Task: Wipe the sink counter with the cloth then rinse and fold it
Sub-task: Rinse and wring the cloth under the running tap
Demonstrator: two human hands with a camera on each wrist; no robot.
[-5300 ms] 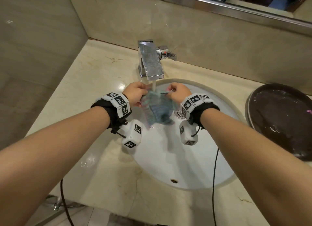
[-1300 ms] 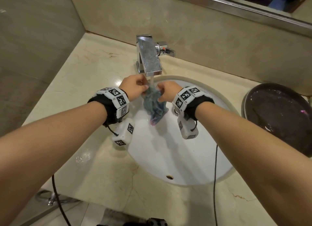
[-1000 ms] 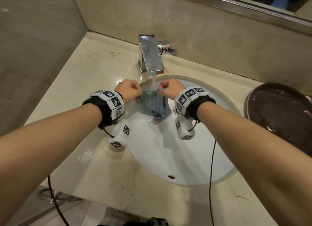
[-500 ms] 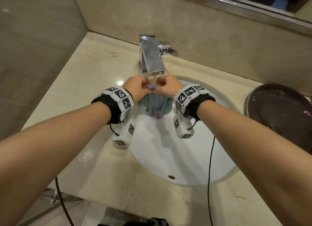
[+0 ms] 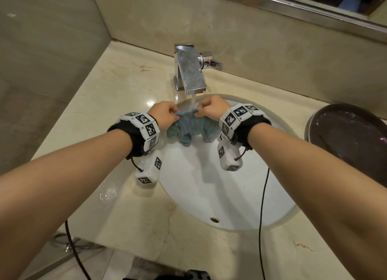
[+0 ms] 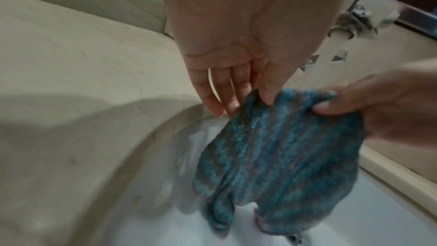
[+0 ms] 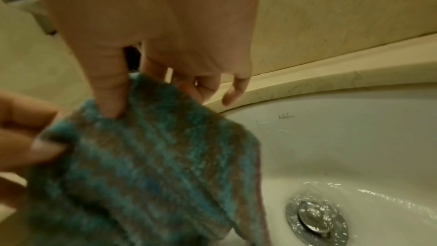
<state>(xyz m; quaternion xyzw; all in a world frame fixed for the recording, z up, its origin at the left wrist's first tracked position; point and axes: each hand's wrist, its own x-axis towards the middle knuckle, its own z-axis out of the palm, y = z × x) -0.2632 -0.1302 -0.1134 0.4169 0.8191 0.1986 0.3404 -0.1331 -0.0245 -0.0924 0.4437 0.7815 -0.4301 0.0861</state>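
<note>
A wet blue-and-grey striped cloth [image 5: 191, 127] hangs over the white sink basin [image 5: 219, 187], stretched between both hands just below the running chrome faucet [image 5: 191, 70]. My left hand [image 5: 165, 114] pinches the cloth's [image 6: 272, 149] left top edge between thumb and fingers. My right hand [image 5: 211, 110] pinches the right top edge of the cloth [image 7: 153, 156] the same way. A thin stream of water [image 5: 193, 100] falls onto the cloth's top edge. In the left wrist view my left hand [image 6: 246, 98] shows its other fingers hanging loose. My right hand [image 7: 132, 100] grips beside the drain [image 7: 316, 218].
The beige marble counter [image 5: 117, 87] surrounds the basin and has a water puddle [image 5: 107, 193] at the front left. A dark round tray [image 5: 351, 141] sits on the right. A wall stands at the left and a backsplash behind the faucet.
The hands were bunched together on the cloth under the tap half a second ago; now they have drawn apart and lowered slightly, spreading the cloth between them.
</note>
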